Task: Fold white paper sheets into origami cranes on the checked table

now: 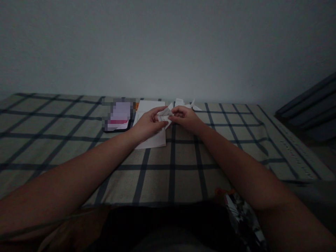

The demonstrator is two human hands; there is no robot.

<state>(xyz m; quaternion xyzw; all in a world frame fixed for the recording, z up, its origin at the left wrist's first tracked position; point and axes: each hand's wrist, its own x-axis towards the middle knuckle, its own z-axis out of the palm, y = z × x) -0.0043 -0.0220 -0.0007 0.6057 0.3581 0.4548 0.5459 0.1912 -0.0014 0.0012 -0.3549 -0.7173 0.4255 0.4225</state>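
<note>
Between my two hands is a piece of folded white paper (165,112) with several creased flaps and a pointed tip at the top. My left hand (149,122) grips its left side, thumb in front and fingers behind. On its right edge, my right hand (185,117) pinches the paper between thumb and fingers. Beneath my left hand lies a stack of white paper sheets (151,141), partly covered by the hand. Just beyond my right hand rests a folded paper figure (193,106) with pointed ends, partly hidden.
A phone (120,113) with a lit, partly blurred screen lies left of the sheets. A small orange object (137,106) shows between them. The surface wears a checked cloth (78,140) and meets a plain wall (168,49). Dark folded fabric (309,94) hangs at the right.
</note>
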